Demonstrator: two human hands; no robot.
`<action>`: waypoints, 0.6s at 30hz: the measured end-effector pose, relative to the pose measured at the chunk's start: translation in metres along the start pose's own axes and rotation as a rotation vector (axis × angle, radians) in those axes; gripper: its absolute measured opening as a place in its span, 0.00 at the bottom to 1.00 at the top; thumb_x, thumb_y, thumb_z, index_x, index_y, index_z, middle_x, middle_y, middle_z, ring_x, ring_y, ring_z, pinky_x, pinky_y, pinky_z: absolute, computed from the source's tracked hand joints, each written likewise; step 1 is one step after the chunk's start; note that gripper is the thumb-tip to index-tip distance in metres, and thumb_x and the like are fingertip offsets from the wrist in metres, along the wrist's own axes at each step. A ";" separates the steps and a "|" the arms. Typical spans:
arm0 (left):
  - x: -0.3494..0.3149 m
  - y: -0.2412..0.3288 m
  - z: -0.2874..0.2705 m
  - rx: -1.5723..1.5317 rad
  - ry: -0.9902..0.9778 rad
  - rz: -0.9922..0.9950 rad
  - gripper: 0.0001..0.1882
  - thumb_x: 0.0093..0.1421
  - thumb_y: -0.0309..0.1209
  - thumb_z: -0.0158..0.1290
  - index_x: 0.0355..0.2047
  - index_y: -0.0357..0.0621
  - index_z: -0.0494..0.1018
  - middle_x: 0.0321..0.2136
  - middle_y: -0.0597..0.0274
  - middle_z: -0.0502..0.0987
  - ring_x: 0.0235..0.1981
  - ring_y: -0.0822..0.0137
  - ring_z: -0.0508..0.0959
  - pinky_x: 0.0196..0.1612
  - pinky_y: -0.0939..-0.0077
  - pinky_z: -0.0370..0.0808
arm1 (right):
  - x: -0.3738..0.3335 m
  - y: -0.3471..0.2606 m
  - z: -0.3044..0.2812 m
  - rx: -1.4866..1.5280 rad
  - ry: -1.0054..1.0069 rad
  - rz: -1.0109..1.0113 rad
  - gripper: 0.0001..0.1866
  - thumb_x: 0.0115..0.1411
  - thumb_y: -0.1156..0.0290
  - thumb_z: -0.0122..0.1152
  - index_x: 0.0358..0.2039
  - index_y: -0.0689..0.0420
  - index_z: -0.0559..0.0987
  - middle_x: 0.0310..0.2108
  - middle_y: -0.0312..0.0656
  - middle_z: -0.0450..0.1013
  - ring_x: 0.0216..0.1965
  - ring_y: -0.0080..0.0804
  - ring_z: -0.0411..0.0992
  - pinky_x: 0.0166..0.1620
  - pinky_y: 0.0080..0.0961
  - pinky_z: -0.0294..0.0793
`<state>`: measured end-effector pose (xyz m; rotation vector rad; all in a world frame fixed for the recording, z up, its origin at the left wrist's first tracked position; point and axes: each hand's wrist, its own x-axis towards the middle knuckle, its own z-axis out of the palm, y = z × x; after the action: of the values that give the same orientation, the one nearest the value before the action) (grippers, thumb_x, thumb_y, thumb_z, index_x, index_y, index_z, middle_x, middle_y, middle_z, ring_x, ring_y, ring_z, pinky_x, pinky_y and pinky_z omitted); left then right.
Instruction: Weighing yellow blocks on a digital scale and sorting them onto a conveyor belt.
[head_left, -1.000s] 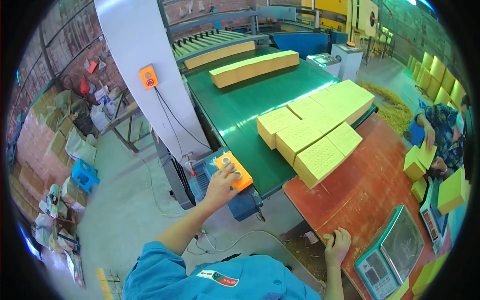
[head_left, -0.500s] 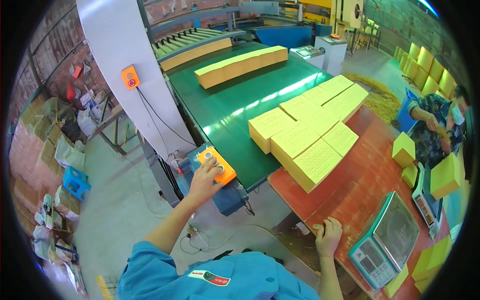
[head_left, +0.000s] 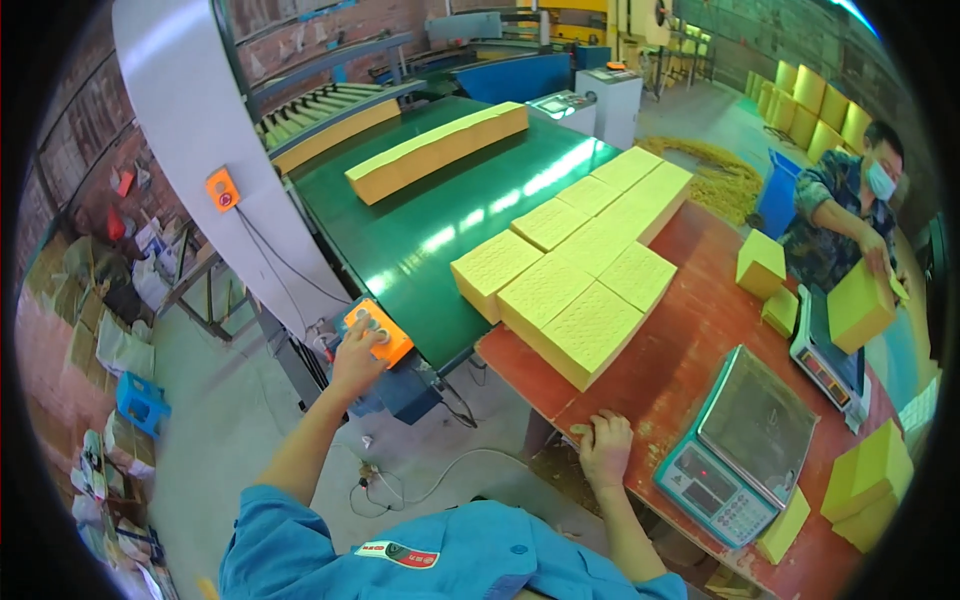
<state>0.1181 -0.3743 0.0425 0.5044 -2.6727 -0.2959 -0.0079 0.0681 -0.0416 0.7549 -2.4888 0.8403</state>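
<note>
Your left hand (head_left: 354, 362), clasping nothing, rests its fingers atop the orange button box (head_left: 396, 345) at left. Your right hand (head_left: 606, 448) lies curled at the red table (head_left: 700, 300)'s near edge; its grip I can't tell.

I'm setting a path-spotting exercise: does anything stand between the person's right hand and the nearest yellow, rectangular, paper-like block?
Nothing visible does: between the right hand and the nearest yellow block, worn red tabletop shows. The teal-edged flat scale stands to the hand's right, outside that gap.
</note>
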 end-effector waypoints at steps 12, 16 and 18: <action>0.000 0.006 0.002 0.019 -0.051 -0.096 0.25 0.43 0.30 0.65 0.45 0.50 0.75 0.61 0.53 0.64 0.60 0.49 0.66 0.59 0.59 0.67 | -0.011 0.014 -0.012 0.289 -0.009 0.086 0.11 0.52 0.75 0.57 0.37 0.58 0.77 0.45 0.46 0.73 0.48 0.48 0.69 0.51 0.42 0.69; 0.005 -0.003 0.011 0.029 -0.046 -0.086 0.26 0.43 0.29 0.64 0.46 0.51 0.74 0.61 0.52 0.64 0.60 0.49 0.66 0.59 0.57 0.68 | 0.024 -0.020 -0.108 0.482 0.024 -0.083 0.14 0.55 0.79 0.55 0.43 0.58 0.78 0.47 0.49 0.73 0.50 0.48 0.71 0.55 0.39 0.70; 0.004 -0.013 0.013 0.045 -0.046 -0.096 0.26 0.43 0.29 0.64 0.46 0.52 0.74 0.62 0.53 0.63 0.60 0.48 0.66 0.58 0.56 0.68 | 0.056 -0.037 -0.186 0.422 0.108 -0.173 0.17 0.56 0.78 0.55 0.48 0.57 0.76 0.49 0.48 0.73 0.52 0.46 0.71 0.56 0.39 0.69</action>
<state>0.1135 -0.3859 0.0287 0.6481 -2.7099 -0.2781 0.0083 0.1433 0.1407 1.0140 -2.1372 1.3211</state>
